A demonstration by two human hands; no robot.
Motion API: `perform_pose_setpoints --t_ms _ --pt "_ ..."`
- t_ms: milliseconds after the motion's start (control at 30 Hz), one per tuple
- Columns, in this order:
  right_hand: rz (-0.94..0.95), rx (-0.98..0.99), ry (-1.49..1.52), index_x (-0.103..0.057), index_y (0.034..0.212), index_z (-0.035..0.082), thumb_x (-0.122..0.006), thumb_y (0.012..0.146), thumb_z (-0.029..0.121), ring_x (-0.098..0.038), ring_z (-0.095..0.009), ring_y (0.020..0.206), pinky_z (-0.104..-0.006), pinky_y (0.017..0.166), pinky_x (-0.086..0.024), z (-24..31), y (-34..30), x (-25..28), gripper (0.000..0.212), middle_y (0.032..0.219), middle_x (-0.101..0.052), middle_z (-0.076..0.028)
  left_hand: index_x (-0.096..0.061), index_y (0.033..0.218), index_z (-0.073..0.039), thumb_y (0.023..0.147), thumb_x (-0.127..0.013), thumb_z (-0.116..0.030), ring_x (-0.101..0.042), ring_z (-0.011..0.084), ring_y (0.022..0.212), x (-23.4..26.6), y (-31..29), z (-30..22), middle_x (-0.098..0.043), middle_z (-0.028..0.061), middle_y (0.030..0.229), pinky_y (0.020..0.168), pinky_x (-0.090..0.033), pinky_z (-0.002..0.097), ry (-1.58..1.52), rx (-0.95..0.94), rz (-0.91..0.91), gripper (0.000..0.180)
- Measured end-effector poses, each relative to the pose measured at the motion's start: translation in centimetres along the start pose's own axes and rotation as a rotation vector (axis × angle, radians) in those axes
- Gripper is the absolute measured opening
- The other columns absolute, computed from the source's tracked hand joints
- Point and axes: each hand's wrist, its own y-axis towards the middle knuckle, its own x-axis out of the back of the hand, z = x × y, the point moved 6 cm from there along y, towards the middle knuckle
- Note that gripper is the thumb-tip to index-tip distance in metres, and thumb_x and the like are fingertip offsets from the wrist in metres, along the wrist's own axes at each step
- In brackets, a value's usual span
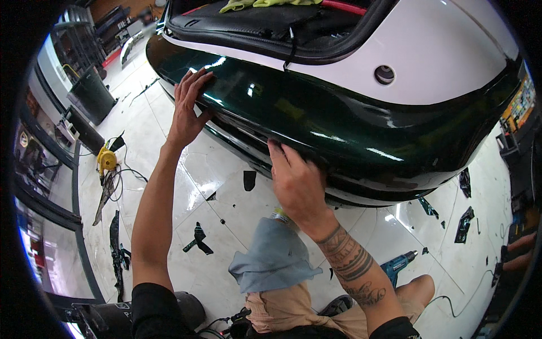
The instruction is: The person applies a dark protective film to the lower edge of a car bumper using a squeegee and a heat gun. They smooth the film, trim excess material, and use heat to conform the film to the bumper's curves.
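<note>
In front of me curves a car's rear bumper (pixel 339 124) with a glossy dark green surface, below a white body panel (pixel 429 68). My left hand (pixel 189 110) rests on the bumper's left part, fingers stretched over its upper face and thumb apart near the lower edge. At the middle of that lower edge is my right hand (pixel 299 183), its fingers curled and pressed together against the dark groove. Whatever its fingertips may pinch there is hidden. A light blue cloth (pixel 271 257) drapes over my leg beneath the right hand.
A teal heat gun (pixel 398 266) is by my right knee. Dark film scraps (pixel 199 240) litter the white tiled floor (pixel 164 198). A yellow blower (pixel 106 161) with a cord and a black bin (pixel 92 95) stand left. Cloths (pixel 271 3) lie in the open trunk.
</note>
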Motion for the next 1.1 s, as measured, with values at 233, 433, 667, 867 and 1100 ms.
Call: perform_pose_setpoints --t_ms 233,433,667,867,1100 --pt "0.012 -0.042 -0.049 -0.062 0.115 -0.005 -0.060 0.087 0.004 -0.067 -0.031 0.078 -0.0345 0.065 -0.056 0.11 0.21 -0.81 0.030 0.099 -0.065 -0.019 -0.044 0.140 -0.023 0.067 -0.081 -0.002 -0.023 0.0325 0.143 -0.37 -0.36 1.07 -0.038 0.0035 0.149 0.118 -0.015 0.0535 -0.093 0.005 -0.031 0.084" --pt "0.007 -0.034 -0.037 -0.063 0.115 -0.004 -0.060 0.087 0.004 -0.068 -0.031 0.080 -0.0353 0.067 -0.057 -0.04 0.36 -0.70 0.029 0.101 -0.066 -0.019 -0.042 0.140 -0.020 0.063 -0.080 0.004 -0.023 0.0308 0.143 -0.35 -0.35 0.67 -0.035 0.0033 0.150 0.118 -0.023 0.0498 -0.050 -0.010 -0.037 0.090" --pt "0.016 -0.042 -0.030 -0.063 0.115 -0.004 -0.060 0.087 0.003 -0.068 -0.032 0.080 -0.0356 0.068 -0.057 -0.18 0.26 -0.89 0.030 0.100 -0.066 -0.019 -0.042 0.140 -0.021 0.064 -0.081 0.001 -0.023 0.0317 0.143 -0.46 -0.54 0.93 -0.036 0.0033 0.150 0.118 -0.020 0.0513 -0.061 0.003 -0.033 0.088" --pt "0.013 -0.043 -0.021 -0.063 0.114 -0.004 -0.060 0.087 0.003 -0.068 -0.031 0.078 -0.0353 0.066 -0.057 -0.18 0.33 -0.86 0.029 0.100 -0.066 -0.020 -0.044 0.139 -0.022 0.069 -0.080 -0.007 -0.024 0.0321 0.142 -0.49 -0.52 1.06 -0.037 0.0034 0.149 0.119 -0.013 0.0527 -0.085 -0.001 -0.052 0.080" --pt "0.071 -0.061 -0.019 -0.065 0.112 -0.003 -0.060 0.088 0.005 -0.069 -0.031 0.077 -0.0342 0.066 -0.058 -0.09 0.55 -0.54 0.026 0.100 -0.066 -0.020 -0.044 0.139 -0.023 0.071 -0.078 -0.006 -0.023 0.0319 0.142 -0.56 -0.55 1.10 -0.037 0.0032 0.149 0.118 -0.012 0.0533 -0.080 0.001 -0.052 0.078"
